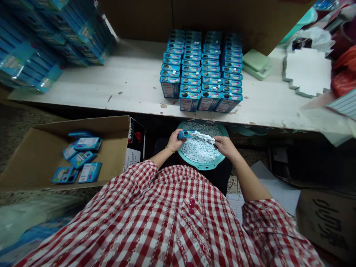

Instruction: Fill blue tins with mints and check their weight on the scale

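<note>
left hand (174, 140): fingers clamped on the left end of a blue box (187, 134), gold bracelet (170, 150) at the wrist
right hand (226, 146): fingers closed on the right end of a pellet row (204, 137); any scoop beneath the pellets, cannot tell
box: held flat over the bowl (207, 167), its right end meeting the pellet row
bowl: turquoise, full of loose white pellets (198, 151), just below the front edge of the tabletop (130, 81)
tabletop: four rows of upright boxes (210, 87), a few pellets on their tops; green device (256, 63) just right of them, white card (307, 72) farther right, wrapped packs (30, 57) at far left
carton (114, 148): open, left of the bowl, several loose boxes (87, 143) inside
</note>
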The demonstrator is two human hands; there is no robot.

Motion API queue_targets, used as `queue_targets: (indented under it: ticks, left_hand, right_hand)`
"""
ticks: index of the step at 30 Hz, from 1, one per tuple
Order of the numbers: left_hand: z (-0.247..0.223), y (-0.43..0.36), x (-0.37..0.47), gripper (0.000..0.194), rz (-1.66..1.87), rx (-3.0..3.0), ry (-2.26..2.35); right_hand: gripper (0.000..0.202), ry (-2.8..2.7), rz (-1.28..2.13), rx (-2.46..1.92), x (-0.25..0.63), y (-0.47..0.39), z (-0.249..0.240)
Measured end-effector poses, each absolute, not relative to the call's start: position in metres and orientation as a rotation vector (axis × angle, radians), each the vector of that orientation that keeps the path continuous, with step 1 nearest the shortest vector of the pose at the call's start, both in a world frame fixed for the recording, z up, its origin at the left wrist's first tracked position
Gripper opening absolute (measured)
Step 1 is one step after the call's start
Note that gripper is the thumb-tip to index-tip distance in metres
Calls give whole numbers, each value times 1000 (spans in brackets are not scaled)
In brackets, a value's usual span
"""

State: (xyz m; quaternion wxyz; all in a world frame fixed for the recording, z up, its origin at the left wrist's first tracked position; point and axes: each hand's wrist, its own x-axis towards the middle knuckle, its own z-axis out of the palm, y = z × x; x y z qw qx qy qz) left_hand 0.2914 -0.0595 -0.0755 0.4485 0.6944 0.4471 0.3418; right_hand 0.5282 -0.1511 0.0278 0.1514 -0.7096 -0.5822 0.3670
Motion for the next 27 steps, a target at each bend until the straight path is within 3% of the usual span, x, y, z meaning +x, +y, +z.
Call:
queue_targets:
  ticks: [8,15,21,27]
  left_hand:
    - [-69,-66,304,38,743,1904,1095]
    - [-73,-65,304,38,754,1899,1076]
    - [-67,-64,294,37,849,1840,1026]
    - [-57,-66,285,36,886,1711,895]
  right_hand:
    - [31,-2214,733,-2554,487,-121,97]
    - [35,-2368,604,-2622,466,-121,123]
    - [36,-2176,508,-2646,495,-145,118]
    - [35,-1854,606,-2590,544,-175,75]
